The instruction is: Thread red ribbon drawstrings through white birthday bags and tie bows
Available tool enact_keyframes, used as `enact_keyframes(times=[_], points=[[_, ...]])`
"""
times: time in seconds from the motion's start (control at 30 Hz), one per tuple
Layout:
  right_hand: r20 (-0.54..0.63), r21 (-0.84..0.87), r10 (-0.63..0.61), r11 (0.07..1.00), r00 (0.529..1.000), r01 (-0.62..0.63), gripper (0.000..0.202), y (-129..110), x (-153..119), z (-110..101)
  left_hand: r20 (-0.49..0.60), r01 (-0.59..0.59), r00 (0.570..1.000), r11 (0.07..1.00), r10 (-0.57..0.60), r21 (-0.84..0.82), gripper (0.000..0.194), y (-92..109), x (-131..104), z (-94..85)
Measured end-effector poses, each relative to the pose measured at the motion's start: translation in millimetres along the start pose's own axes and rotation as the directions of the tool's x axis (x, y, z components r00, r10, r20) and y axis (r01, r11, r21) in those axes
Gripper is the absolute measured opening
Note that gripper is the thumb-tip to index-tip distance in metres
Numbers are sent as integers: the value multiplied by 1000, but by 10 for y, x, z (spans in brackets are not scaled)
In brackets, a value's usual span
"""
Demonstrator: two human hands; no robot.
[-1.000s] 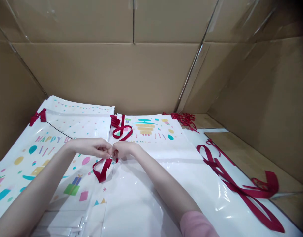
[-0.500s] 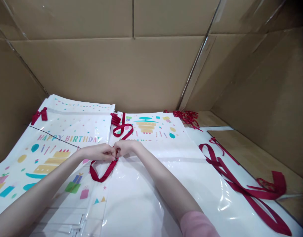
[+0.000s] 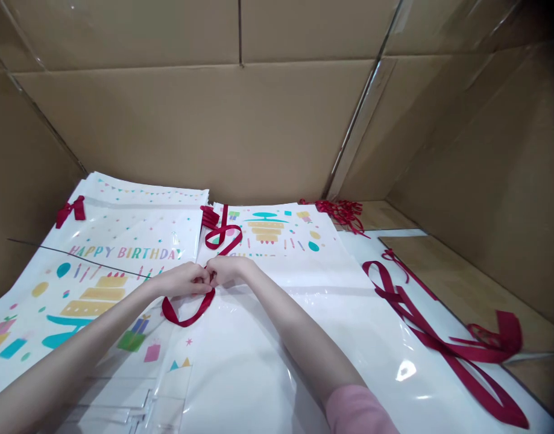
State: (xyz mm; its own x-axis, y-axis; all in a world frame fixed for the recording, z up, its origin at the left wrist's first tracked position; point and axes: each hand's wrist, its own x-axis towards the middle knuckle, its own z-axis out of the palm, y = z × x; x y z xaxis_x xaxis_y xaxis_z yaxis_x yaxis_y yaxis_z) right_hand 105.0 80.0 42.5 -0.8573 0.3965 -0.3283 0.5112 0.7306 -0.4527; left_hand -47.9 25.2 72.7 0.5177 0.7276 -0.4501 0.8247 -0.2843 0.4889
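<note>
"Where's the red ribbon (image 3: 184,323)?"

"Right at my fingertips, left of the middle of the cardboard-lined worktop (image 3: 466,277). Its loop droops towards the near edge, over the seam between the printed stack (image 3: 136,226) and the white bag (image 3: 286,337)."

"And your grip?"

"Left hand (image 3: 186,279): fingers pressed together, pinching the ribbon. Right hand (image 3: 226,271): curled tight, pinching it too, knuckles touching the left. The exact crossing is hidden behind my fingers."

"What's above them?"

"A looped red length, lying over the bag's upside-down cake print, running down into my right hand. And a thin dark cord (image 3: 96,263) slants over the stack to my left wrist; can't see its end."

"Edges?"

"Red bow (image 3: 71,211) at the stack's left side, red tangle (image 3: 342,212) by the worktop's far edge, long loose ribbon (image 3: 509,334) towards the near right corner."
</note>
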Motion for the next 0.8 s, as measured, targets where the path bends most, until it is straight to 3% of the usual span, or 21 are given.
enact_keyframes(times=[0.23, 0.47, 0.8], points=[[-5, 22, 20, 1000, 1000, -20, 25, -10, -14, -4, -157, 31, 987, 998, -23, 50, 34, 44, -52, 94], [11, 49, 24, 998, 1000, -24, 26, -13, -33, -11, -321, 115, 944, 988, -77, 100, 40, 68, -85, 248], [1, 33, -9, 999, 1000, 8, 23, 31, 11, 8, -441, -92, 897, 992, 42, -92, 19, -61, -90, 342]])
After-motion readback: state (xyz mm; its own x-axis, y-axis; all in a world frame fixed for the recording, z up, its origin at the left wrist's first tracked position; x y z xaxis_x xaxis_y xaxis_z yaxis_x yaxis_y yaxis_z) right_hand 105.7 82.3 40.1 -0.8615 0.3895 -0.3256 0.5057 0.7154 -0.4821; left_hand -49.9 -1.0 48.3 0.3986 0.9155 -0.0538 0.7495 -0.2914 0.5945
